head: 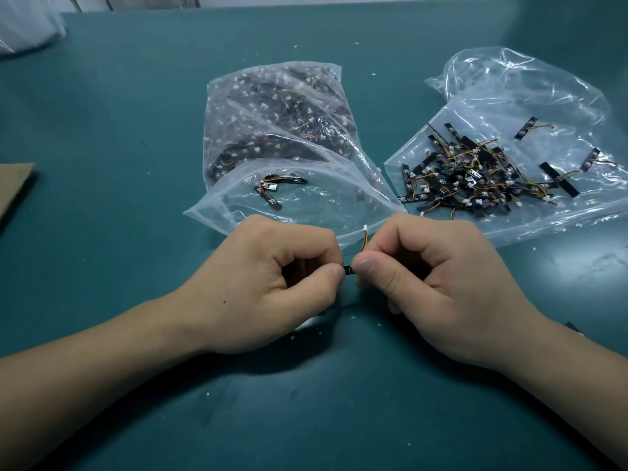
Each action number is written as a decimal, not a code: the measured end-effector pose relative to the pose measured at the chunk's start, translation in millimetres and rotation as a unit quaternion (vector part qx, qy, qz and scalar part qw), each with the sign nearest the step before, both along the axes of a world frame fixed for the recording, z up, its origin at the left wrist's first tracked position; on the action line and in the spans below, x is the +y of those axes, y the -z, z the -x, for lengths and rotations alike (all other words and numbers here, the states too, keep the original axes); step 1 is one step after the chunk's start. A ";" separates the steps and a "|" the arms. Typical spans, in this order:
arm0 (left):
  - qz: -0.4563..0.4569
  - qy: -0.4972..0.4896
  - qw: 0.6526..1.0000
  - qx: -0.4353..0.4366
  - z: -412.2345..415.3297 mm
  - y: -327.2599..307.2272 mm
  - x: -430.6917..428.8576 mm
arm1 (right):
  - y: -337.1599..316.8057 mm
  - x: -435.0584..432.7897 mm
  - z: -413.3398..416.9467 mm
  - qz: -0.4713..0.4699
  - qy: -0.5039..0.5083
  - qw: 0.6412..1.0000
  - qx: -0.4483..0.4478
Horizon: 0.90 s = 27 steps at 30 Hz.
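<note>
Both my hands meet over the green table, low in the middle of the view. My left hand [272,283] and my right hand [431,283] each pinch one end of a small black circuit strip [348,268], most of it hidden by my fingers. Thin coloured wires with a white connector [364,232] rise from the strip beside my right index finger. Behind my hands lies a clear plastic bag [272,130] packed with many such strips. To the right, a flattened clear bag [530,96] carries a loose pile of strips [472,175].
The green table [119,130] is dotted with small white flecks. A brown cardboard piece [13,188] lies at the left edge. Clear plastic wrapping [27,25] sits at the far left corner. A dark object [572,326] peeks out beside my right wrist.
</note>
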State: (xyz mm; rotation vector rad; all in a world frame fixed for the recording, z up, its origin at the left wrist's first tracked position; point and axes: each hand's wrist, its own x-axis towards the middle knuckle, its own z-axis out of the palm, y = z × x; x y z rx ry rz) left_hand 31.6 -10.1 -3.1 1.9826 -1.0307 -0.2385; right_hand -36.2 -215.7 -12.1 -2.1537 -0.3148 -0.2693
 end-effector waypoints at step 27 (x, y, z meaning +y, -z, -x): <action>-0.269 -0.220 0.929 -0.126 -4.0 13.1 -4.2 | 4.8 -5.4 2.3 0.035 -0.038 0.998 -0.023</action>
